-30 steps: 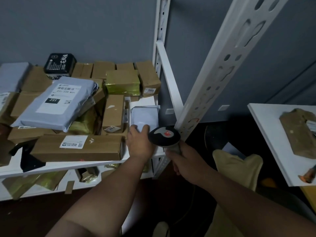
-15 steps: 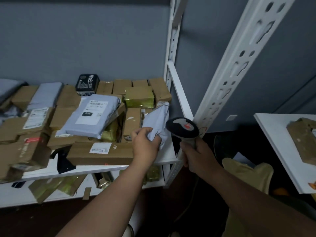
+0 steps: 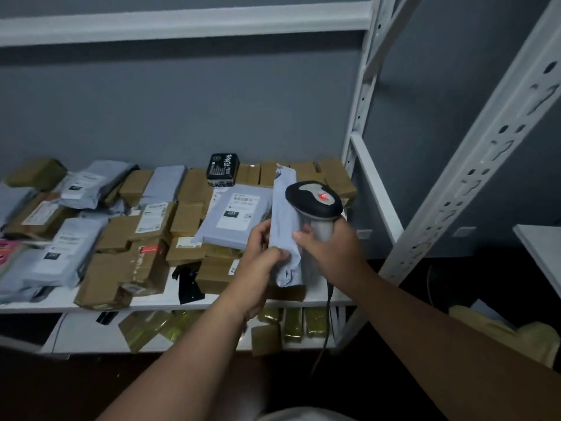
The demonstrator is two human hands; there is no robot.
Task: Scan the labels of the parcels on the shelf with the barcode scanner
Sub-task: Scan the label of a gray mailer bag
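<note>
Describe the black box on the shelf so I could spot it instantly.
Look at the white shelf crowded with parcels, then along its back row by the grey wall. Near the middle, the black box stands propped among brown cartons; it alone is black with white printed characters.

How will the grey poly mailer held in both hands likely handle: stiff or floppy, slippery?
The grey poly mailer probably handles soft: it creases where the left hand grips it. It stands upright, so the contents may lend some stiffness. Its smooth film looks likely to be slippery; the right hand, holding the barcode scanner, steadies it.
</note>
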